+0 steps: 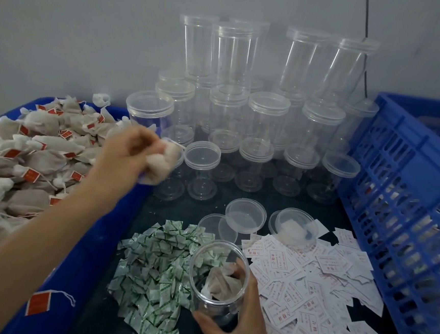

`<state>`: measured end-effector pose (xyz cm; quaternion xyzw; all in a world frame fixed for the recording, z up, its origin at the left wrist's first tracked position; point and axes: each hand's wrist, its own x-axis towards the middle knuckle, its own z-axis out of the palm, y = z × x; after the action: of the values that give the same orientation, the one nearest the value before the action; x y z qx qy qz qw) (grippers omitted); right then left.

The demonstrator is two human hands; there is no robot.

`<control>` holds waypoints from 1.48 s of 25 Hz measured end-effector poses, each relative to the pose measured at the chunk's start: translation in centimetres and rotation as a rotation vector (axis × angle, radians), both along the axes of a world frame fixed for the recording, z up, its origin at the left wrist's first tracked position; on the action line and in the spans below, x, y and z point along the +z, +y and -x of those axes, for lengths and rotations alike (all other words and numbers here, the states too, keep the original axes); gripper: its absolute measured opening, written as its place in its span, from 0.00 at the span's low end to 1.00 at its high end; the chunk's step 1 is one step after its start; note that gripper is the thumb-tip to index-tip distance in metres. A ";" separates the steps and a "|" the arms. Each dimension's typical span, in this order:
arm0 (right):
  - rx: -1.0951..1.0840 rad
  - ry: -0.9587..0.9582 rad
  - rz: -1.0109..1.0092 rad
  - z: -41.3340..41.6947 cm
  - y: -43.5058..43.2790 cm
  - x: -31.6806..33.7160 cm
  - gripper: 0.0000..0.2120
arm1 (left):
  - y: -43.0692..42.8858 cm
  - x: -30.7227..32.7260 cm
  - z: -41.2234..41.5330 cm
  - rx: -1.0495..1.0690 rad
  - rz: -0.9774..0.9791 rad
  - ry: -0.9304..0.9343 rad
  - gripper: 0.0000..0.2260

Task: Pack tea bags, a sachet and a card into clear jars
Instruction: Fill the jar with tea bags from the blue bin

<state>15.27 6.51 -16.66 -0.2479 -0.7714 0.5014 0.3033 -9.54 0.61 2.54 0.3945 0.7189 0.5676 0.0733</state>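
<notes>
- the left hand (132, 154) hangs above the inner edge of the blue tub (70, 287), fingers (153, 145) clenched round the held tea bags (163, 162), which are blurred.
- the right hand (239, 328) grasps the open jar (200, 293), which is tilted near the front of the dark surface (219, 196), with thumb and fingers wrapped round its wall.
- the packed tea bags (221, 281) lie inside that jar.
- a heap of tea bags (28, 155) with red tags fills the tub.
- the sachets (157, 268) are piled just left of the jar, and the cards (310, 281) are spread to its right.
- loose lids (246, 215) lie behind the jar, and lidded jars (269, 112) are stacked by the wall.
- a blue crate (409, 210) stands on the right.
</notes>
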 end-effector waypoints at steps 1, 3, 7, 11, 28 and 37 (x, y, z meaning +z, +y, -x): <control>0.000 0.002 0.000 0.0 0.0 0.0 0.46 | 0.3 0.5 -2.3 -0.132 0.024 -0.016 0.06; 0.001 0.004 0.014 0.0 -0.2 0.2 0.47 | 0.7 0.3 -6.2 -0.367 0.153 -0.006 0.07; -0.012 0.000 0.012 0.1 -0.1 -0.1 0.50 | 0.7 -1.1 -9.4 -0.605 0.367 0.065 0.09; 0.001 0.008 0.005 0.1 0.0 -0.4 0.50 | 0.9 -1.8 -5.2 -0.345 0.332 0.296 0.09; -0.007 -0.010 -0.011 0.1 0.2 -0.2 0.49 | -3.2 -11.3 14.3 0.262 1.186 0.789 0.11; -0.002 0.003 -0.016 0.2 0.1 -0.1 0.48 | -2.2 -6.7 9.8 0.468 0.259 0.353 0.05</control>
<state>15.11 6.66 -16.80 -0.2454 -0.7748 0.4952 0.3068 -19.30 -1.62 -4.18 0.2981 0.8580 0.3957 -0.1355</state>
